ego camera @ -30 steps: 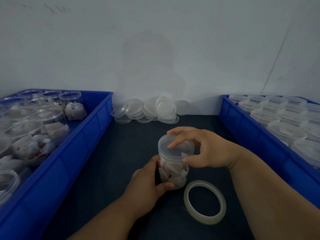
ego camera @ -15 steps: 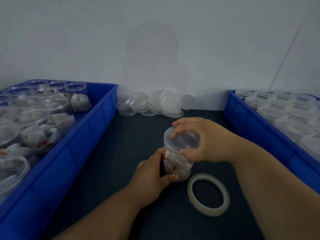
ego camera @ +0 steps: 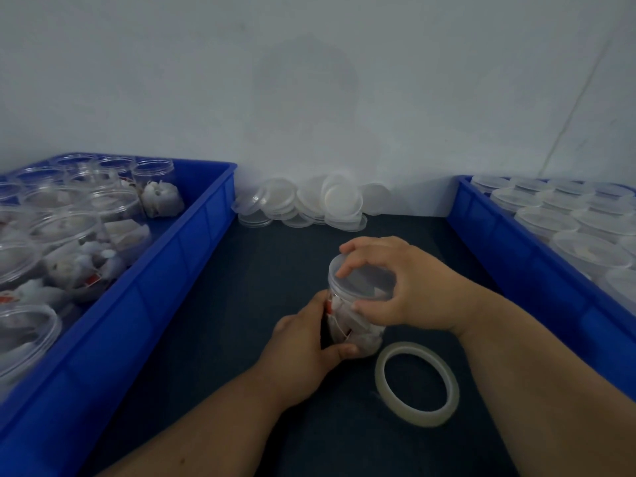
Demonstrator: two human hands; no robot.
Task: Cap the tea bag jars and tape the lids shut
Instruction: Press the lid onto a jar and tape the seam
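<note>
Dark tabletop (ego camera: pixel 213 304); jar (ego camera: pixel 361 330) partly behind left hand (ego camera: pixel 303 346), lid (ego camera: pixel 364 280) under right hand (ego camera: pixel 409 290)

We log a small packing workshop. Left crate (ego camera: pixel 192 242), blue plastic, holds uncapped tea bag jars (ego camera: pixel 155 177). Right crate (ego camera: pixel 509 266) holds capped jars (ego camera: pixel 547 220). Loose lids (ego camera: pixel 340 199) are heaped against a bare white wall (ego camera: pixel 309 80). Tape roll (ego camera: pixel 381 380) lies on a dark tabletop (ego camera: pixel 241 304).

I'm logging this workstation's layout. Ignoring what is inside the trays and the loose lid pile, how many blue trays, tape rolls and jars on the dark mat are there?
Blue trays: 2 (left tray, right tray)
Tape rolls: 1 (tape roll)
Jars on the mat: 1 (jar, with a lid on top)
Total: 4
</note>
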